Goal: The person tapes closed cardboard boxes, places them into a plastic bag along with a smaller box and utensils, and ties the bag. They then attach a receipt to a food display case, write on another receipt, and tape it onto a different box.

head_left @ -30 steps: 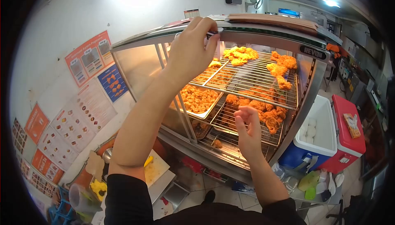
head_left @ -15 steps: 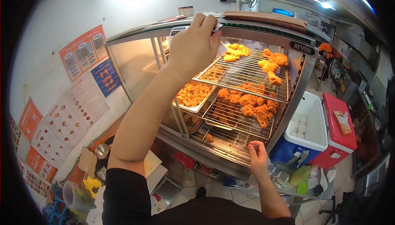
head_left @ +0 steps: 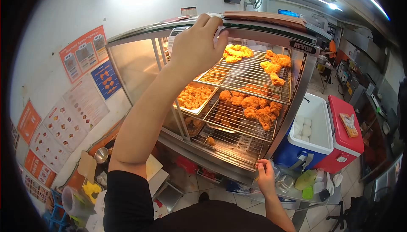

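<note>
My left hand [head_left: 198, 41] is raised to the top front edge of a glass food warmer [head_left: 303, 46]. Its fingers are curled closed there, with a bit of something white showing beside the thumb; what it is I cannot make out. My right hand [head_left: 266, 176] is low by the warmer's bottom right corner, fingers bent together, and whatever may be in them is hidden. Inside, fried chicken pieces [head_left: 238, 53] lie on the upper wire rack [head_left: 250, 71]. More fried chicken [head_left: 260, 112] rests on the rack below. A tray of small fried pieces [head_left: 196, 98] stands at the left.
A blue cooler [head_left: 299, 148] holding white round packs and a red cooler [head_left: 347, 141] stand at right. Containers and utensils crowd a low shelf [head_left: 307, 194]. Posters [head_left: 82, 54] cover the left wall. Cardboard [head_left: 263, 18] lies on the warmer. Another person [head_left: 332, 49] is in the background.
The view has shifted slightly, so the warmer appears a little further left. My right hand has dropped slightly and its fingers look closer together. My left hand keeps its place at the top edge.
</note>
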Demonstrator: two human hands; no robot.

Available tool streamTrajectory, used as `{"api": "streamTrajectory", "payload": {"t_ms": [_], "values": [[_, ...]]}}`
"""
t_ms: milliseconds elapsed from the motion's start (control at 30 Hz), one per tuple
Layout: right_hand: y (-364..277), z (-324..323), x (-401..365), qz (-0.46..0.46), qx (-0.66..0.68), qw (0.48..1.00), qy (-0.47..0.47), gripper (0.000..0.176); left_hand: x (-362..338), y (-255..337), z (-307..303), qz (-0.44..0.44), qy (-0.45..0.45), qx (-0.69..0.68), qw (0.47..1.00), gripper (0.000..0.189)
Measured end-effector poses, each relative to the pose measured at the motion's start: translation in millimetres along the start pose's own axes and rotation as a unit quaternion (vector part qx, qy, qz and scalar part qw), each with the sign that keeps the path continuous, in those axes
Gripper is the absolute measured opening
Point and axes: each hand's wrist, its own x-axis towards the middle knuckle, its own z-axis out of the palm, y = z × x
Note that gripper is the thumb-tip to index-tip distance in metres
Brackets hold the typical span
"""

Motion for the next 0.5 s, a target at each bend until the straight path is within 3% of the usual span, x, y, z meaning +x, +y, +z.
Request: {"api": "streamTrajectory", "payload": {"t_ms": [267, 500], "values": [[5.3, -2.2, -13.3, 0.019, -0.017, 0.999, -0.026, 0.019, -2.4, -10.1, -5.9, 0.008, 0.007, -0.043, 0.999, 0.021], [3.0, -3.2, -24.1, 0.018, -0.056, 0.997, -0.04, 0.019, -1.3, -6.3, -9.8, -0.033, -0.031, 0.048, 0.998, 0.024]]}}
